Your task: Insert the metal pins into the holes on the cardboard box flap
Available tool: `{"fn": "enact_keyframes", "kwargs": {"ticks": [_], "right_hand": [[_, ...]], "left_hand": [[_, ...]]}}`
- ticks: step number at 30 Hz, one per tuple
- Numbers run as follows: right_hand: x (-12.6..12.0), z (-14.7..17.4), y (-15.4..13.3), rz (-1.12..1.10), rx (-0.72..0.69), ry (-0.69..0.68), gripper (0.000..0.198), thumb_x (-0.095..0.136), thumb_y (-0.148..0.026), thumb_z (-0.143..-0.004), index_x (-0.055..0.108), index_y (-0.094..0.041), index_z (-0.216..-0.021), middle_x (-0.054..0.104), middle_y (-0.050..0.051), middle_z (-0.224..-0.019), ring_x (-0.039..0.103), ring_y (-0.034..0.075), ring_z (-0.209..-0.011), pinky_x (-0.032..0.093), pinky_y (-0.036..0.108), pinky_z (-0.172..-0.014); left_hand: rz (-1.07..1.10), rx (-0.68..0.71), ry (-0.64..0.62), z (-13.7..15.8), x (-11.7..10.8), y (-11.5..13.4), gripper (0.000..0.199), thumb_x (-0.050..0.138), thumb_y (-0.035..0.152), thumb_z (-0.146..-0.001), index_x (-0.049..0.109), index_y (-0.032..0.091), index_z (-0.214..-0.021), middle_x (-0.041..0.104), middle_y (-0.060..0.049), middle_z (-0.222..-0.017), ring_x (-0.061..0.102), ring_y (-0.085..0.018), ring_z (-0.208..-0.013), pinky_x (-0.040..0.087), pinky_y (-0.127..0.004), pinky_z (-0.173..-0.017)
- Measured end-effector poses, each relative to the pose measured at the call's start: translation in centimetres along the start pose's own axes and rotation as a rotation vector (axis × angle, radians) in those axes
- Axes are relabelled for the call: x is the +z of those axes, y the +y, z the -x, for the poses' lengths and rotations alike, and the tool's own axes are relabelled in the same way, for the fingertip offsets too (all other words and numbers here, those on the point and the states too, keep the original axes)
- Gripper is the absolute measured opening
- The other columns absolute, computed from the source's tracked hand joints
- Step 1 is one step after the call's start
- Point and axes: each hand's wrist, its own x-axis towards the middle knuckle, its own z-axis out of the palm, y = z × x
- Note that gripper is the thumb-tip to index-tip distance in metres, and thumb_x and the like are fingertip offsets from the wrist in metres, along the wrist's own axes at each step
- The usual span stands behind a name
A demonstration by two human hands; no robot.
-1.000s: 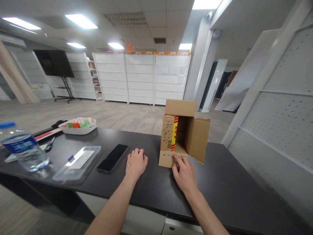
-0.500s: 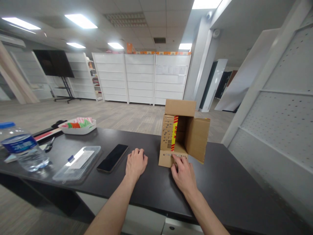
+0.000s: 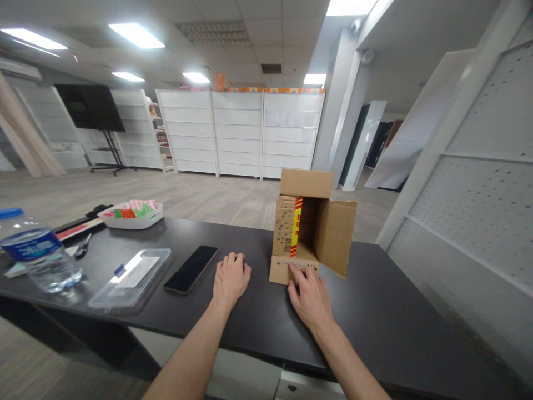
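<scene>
A cardboard box (image 3: 283,225) stands on the dark desk with its front open, a side flap swung out to the right and a lower flap (image 3: 277,273) folded toward me. Small round metallic pieces dot its left panel, and a row of them runs along the lower flap. My right hand (image 3: 311,297) is at that flap, index finger stretched to the row, thumb apart and other fingers loosely bent. My left hand (image 3: 231,278) rests palm down on the desk, left of the box, fingers curled under; whatever they may hold is hidden. Beside it lies a black phone (image 3: 191,269).
Further left are a clear plastic case (image 3: 131,280) with a white label, a water bottle (image 3: 35,253) with a blue cap, and a white basket (image 3: 131,221) of colourful packets. A perforated white panel (image 3: 487,200) rises along the right side.
My right hand has shifted slightly left along the row on the lower flap. My left hand and the box stay put.
</scene>
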Motion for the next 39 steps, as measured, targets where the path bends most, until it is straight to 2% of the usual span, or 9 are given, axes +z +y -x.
{"fn": "enact_keyframes", "kwargs": {"ticks": [23,32,39], "right_hand": [[-1.1,-0.2,-1.0,0.087,-0.032,-0.111,0.044,0.051,-0.031,-0.098,0.053,-0.032,-0.142,0.058,0.007,-0.104,0.058,0.023,-0.095,0.038,0.037,-0.085],[-1.0,-0.3,-0.9,0.078,-0.054,-0.102,0.043,0.051,-0.031,-0.098,0.053,-0.031,-0.141,0.059,0.008,-0.104,0.057,0.023,-0.098,0.036,0.037,-0.086],[-1.1,-0.8,-1.2,0.078,-0.087,-0.111,0.04,0.052,-0.031,-0.097,0.056,-0.025,-0.137,0.061,0.009,-0.107,0.057,0.026,-0.1,0.036,0.038,-0.088]], "left_hand": [[-0.011,0.018,0.023,0.0,0.3,-0.1,0.027,0.042,0.027,-0.094,0.063,0.018,-0.11,0.062,-0.011,-0.109,0.057,-0.026,-0.106,0.041,-0.04,-0.092],[-0.014,0.008,0.022,-0.1,0.4,-0.1,0.028,0.043,0.027,-0.094,0.063,0.018,-0.11,0.063,-0.011,-0.109,0.058,-0.026,-0.105,0.041,-0.04,-0.091],[-0.011,0.004,0.001,-0.2,0.2,0.0,0.028,0.043,0.027,-0.094,0.063,0.017,-0.11,0.062,-0.011,-0.111,0.057,-0.026,-0.106,0.041,-0.04,-0.091]]}}
